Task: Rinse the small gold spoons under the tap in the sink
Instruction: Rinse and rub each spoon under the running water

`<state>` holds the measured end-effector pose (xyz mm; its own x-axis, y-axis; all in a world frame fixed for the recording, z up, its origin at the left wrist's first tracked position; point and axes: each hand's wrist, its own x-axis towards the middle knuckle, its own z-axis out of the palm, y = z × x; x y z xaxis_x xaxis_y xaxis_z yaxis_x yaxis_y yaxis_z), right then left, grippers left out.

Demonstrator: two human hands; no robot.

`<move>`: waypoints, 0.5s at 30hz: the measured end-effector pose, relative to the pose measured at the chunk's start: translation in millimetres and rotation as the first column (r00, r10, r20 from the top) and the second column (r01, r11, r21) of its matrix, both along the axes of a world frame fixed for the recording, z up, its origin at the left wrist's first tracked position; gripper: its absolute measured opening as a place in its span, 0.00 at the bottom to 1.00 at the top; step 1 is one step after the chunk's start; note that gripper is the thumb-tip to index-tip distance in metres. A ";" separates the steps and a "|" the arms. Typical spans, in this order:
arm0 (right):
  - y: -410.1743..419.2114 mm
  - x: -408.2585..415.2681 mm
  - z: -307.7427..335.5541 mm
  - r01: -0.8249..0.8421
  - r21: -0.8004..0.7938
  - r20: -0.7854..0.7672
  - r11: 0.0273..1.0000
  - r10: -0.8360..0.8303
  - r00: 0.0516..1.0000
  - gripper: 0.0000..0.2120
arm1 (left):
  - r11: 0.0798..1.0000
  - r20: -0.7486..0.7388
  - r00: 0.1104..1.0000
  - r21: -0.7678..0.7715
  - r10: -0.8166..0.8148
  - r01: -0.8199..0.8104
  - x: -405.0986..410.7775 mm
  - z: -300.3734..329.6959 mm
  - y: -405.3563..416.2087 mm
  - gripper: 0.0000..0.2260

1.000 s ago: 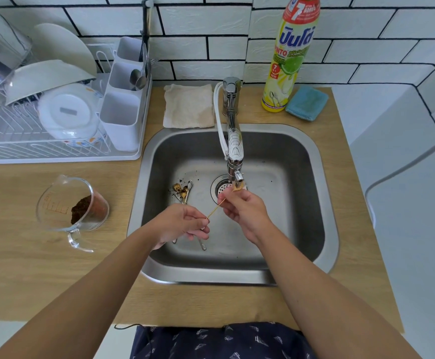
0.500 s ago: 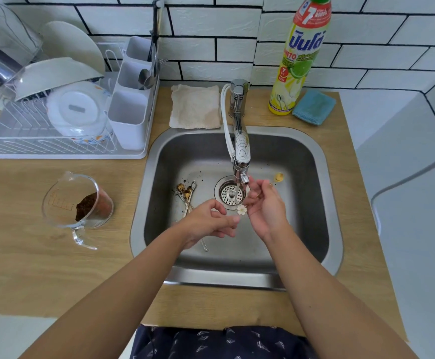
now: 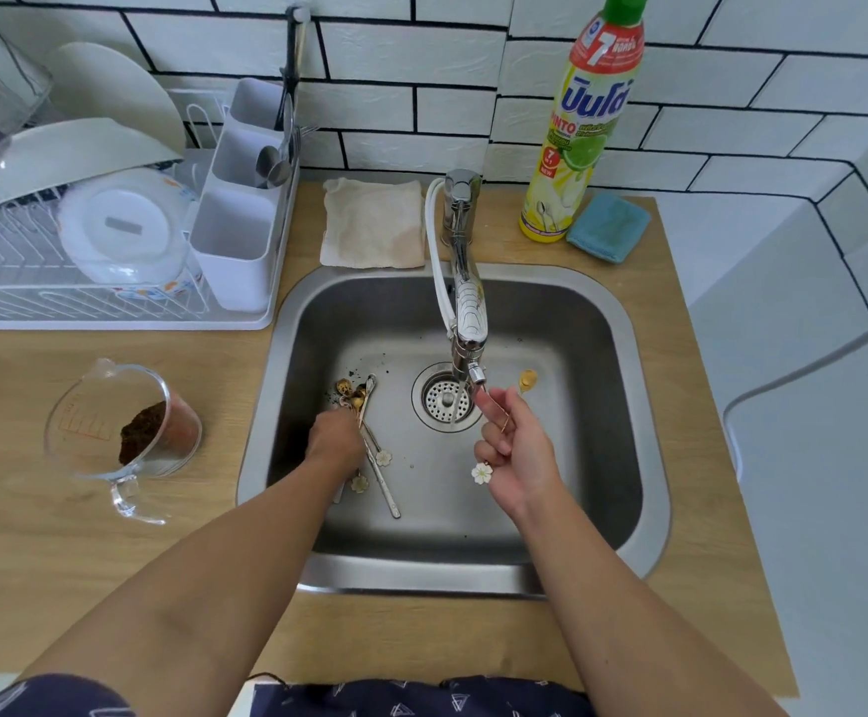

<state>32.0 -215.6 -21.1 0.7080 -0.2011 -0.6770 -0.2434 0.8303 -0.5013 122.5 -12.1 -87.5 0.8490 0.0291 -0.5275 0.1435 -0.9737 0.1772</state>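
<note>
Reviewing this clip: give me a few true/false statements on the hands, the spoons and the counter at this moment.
1. The right hand holds a gold spoon with a flower charm. True.
2. The left hand rests on the counter. False: it reaches into the sink, at the pile of spoons.
3. The measuring cup is in the sink. False: it stands on the counter, left.
4. A blue sponge lies beside the dish soap bottle. True.
</note>
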 end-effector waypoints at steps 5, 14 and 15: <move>-4.5 -2.1 0.5 -0.012 -0.006 -0.007 1.000 0.012 1.000 0.11 | 0.992 -0.007 0.993 -0.049 0.115 -0.115 -0.1 -2.5 3.4 0.06; -10.5 -3.2 -3.1 -0.042 0.010 -0.005 0.999 0.042 0.999 0.10 | 0.997 0.017 0.998 -0.048 0.060 -0.059 -1.5 6.7 6.8 0.12; -11.0 -2.5 -3.9 -0.048 0.014 -0.002 0.999 0.048 0.999 0.11 | 0.998 0.033 0.999 -0.037 0.043 -0.042 -0.8 9.6 8.7 0.12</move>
<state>29.5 -226.6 -25.0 0.7147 -0.1576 -0.6814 -0.2842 0.8248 -0.4888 121.8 -3.4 -77.9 0.8649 0.0471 -0.4998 0.1780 -0.9597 0.2176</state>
